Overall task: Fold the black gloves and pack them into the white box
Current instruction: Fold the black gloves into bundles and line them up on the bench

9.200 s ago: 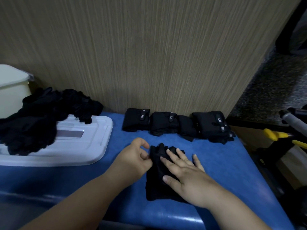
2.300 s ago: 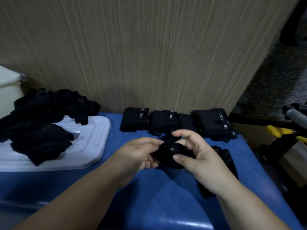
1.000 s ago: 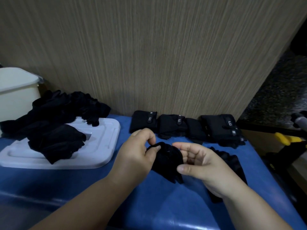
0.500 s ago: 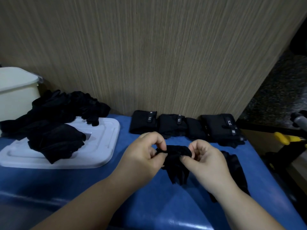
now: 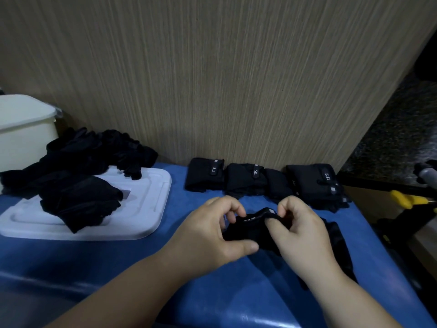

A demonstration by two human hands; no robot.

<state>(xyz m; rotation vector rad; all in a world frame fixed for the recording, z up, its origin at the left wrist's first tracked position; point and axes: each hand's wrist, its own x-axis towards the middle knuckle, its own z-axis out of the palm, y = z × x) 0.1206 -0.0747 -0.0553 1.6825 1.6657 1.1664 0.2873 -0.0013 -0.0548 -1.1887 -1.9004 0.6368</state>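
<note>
Pinching the black glove (image 5: pixel 250 230) over the blue worktop (image 5: pixel 212 292), the left hand (image 5: pixel 208 235) and right hand (image 5: pixel 300 230), each grip curled on its strap edge, should draw the strap snug and square like the folded gloves (image 5: pixel 260 181) behind, with the white box (image 5: pixel 23 131) well apart at left.

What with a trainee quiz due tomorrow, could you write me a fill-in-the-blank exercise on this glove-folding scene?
1. The left hand and the right hand grip one black glove above the ____ table.
2. The heap of unfolded gloves lies on a ____ lid.
3. The folded gloves lie in a row to the ____ of that lid.
4. The white box stands at the view's far ____ edge.
Missing words: blue; white; right; left.
</note>
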